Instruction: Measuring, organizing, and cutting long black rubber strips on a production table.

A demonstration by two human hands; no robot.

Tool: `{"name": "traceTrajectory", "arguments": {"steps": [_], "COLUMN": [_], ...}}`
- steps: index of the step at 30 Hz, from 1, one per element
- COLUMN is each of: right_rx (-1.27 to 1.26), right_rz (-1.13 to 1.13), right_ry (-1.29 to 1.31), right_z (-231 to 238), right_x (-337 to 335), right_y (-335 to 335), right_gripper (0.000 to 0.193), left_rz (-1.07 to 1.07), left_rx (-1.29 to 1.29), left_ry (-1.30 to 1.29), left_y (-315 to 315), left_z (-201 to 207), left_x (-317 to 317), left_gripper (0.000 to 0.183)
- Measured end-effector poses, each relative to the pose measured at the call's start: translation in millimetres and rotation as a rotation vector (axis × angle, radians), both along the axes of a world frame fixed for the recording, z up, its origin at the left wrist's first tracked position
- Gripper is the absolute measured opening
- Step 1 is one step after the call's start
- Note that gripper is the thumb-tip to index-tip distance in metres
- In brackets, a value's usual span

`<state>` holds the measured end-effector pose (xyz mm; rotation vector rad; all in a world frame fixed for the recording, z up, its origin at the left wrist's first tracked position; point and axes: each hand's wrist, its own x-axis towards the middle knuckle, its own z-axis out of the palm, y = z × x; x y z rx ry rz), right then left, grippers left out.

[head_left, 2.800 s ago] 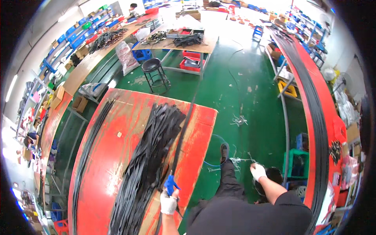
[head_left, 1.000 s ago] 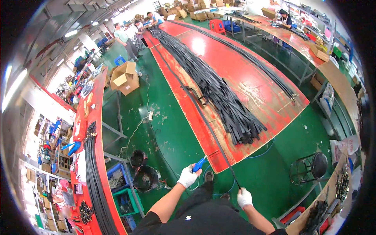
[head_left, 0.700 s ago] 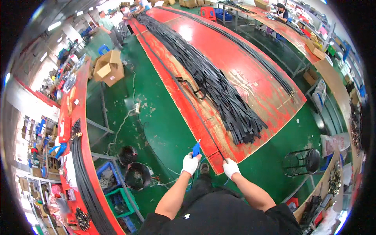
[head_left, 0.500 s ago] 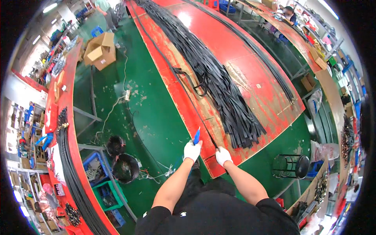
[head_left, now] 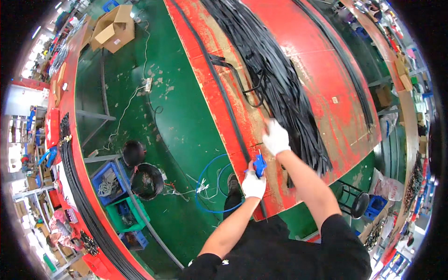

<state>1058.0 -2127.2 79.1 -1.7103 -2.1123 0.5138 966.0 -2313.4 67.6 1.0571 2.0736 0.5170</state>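
Observation:
My left hand (head_left: 254, 185), in a white glove, is closed round a blue air blow gun (head_left: 260, 164) with a thin nozzle pointing away from me. A blue hose (head_left: 198, 191) loops beside that hand. Under the blow gun runs a long flat black sleeve (head_left: 224, 95), lying along the left edge of the red table (head_left: 308, 28). My right hand (head_left: 277, 138), also gloved, is over the table, left of a thick bundle of black sleeves (head_left: 284, 79). Its fingers are smeared by motion. Just beyond it lies a looped black strip (head_left: 249, 93).
A thinner black bundle (head_left: 347, 65) lies farther right on the table. On the green floor at left are an open cardboard box (head_left: 114, 30), black buckets (head_left: 147, 179) and a green crate (head_left: 140, 212). A round stool (head_left: 359, 204) stands at right.
My right hand has moved away from the black sleeve at the near edge, forward and right. My left hand has shifted right and nearer with the blow gun. The view has shifted too.

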Motion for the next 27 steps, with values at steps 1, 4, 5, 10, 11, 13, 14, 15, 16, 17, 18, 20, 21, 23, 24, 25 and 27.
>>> {"name": "traceTrajectory", "arguments": {"steps": [1,4,5,10,11,13,14,15,16,17,18,20,21,23,24,25,27], "right_rx": [0.032,-0.026,-0.034,-0.278,-0.279,-0.311,-0.340,-0.363,-0.379,-0.360,-0.335,-0.325,-0.265,-0.192,-0.240,-0.227,-0.182], "right_rz": [0.037,0.053,0.040,0.134,0.105,0.110,0.150,0.174,0.229,0.312,0.395,0.552,0.644,0.826,0.815,0.814,0.781], "right_ry": [0.051,0.176,0.079,-0.255,-0.248,-0.221,-0.189,-0.165,-0.126,-0.111,-0.091,-0.066,-0.018,-0.093,-0.302,-0.316,-0.337], "right_z": [6.3,-11.9,-9.1,4.3,0.2,9.3,25.7,42.3,42.6,43.4,53.4,73.4,71.6,72.0,86.9,84.0,79.3], "right_x": [-19.0,-47.5,-63.5,-91.1,-86.9,-73.7,-66.9,-50.4,-27.6,0.3,27.4,83.1,120.4,172.3,184.5,196.7,211.1], "right_y": [35.8,126.2,143.7,188.6,191.6,187.6,181.8,180.1,180.6,176.5,168.1,152.1,145.7,126.6,112.0,102.1,89.6], "right_gripper": [0.045,0.064,0.065,0.054,0.047,0.038,0.036,0.034,0.034,0.034,0.033,0.031,0.029,0.032,0.035,0.036,0.037], "left_rz": [0.022,0.114,0.188,0.266,0.249,0.229,0.233,0.230,0.228,0.226,0.222,0.214,0.209,0.205,0.232,0.227,0.223], "left_rx": [0.110,0.097,0.148,0.050,0.049,0.067,0.074,0.100,0.060,0.087,0.119,0.120,0.108,0.115,0.094,0.103,0.132], "left_ry": [0.036,-0.054,-0.036,-0.058,-0.051,-0.010,0.018,0.054,0.047,0.060,0.077,0.138,0.111,0.101,0.061,0.107,0.120], "left_y": [-9.5,-23.2,-25.7,-24.2,-22.4,-22.8,-26.5,-25.5,-25.9,-27.7,-27.2,-25.9,-23.9,-25.9,-22.5,-24.0,-26.6], "left_z": [-6.6,-1.3,2.0,2.2,0.2,-7.7,-10.7,-6.6,-9.1,-10.9,-12.6,-4.5,-3.9,-8.7,-3.2,-7.5,-14.2], "left_x": [1.6,5.4,4.1,3.7,5.3,4.7,0.7,2.7,3.3,5.7,7.0,10.6,14.4,16.7,17.1,18.7,16.9], "left_gripper": [0.069,0.069,0.068,0.061,0.060,0.061,0.061,0.060,0.061,0.061,0.062,0.061,0.061,0.063,0.057,0.059,0.064]}}
